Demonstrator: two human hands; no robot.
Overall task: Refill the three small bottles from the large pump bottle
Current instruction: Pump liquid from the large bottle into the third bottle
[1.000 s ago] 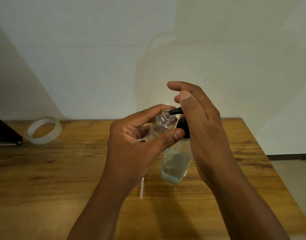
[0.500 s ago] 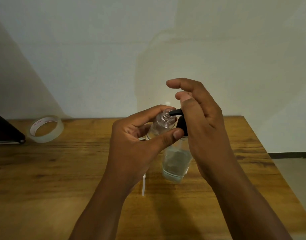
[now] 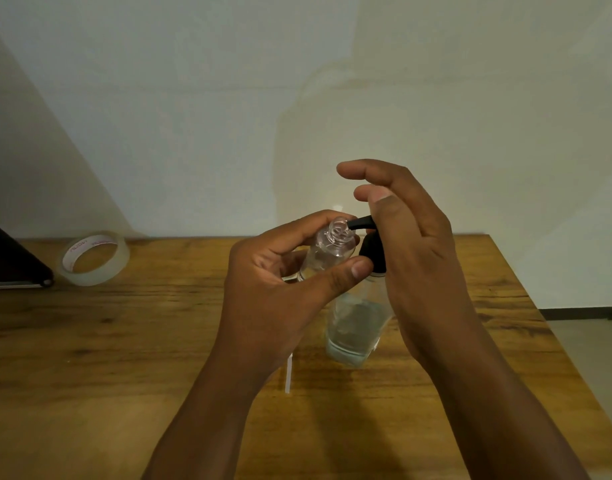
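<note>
The large clear pump bottle (image 3: 354, 323) stands on the wooden table (image 3: 107, 358), partly filled with clear liquid, its black pump head (image 3: 370, 251) on top. My right hand (image 3: 415, 258) rests over the pump head, index and middle fingers raised. My left hand (image 3: 280, 289) grips one small clear bottle (image 3: 328, 251), uncapped and tilted, with its open mouth right under the black spout. The other small bottles are hidden or out of view.
A roll of clear tape (image 3: 93, 258) lies at the table's far left, beside a dark flat object (image 3: 10, 261). A thin white strip (image 3: 289, 374) lies on the wood near my left wrist. The table's right edge (image 3: 554, 341) drops to the floor.
My right hand's fingers have lifted slightly above the pump head. The small bottle stays held at the spout; the view shifted a little.
</note>
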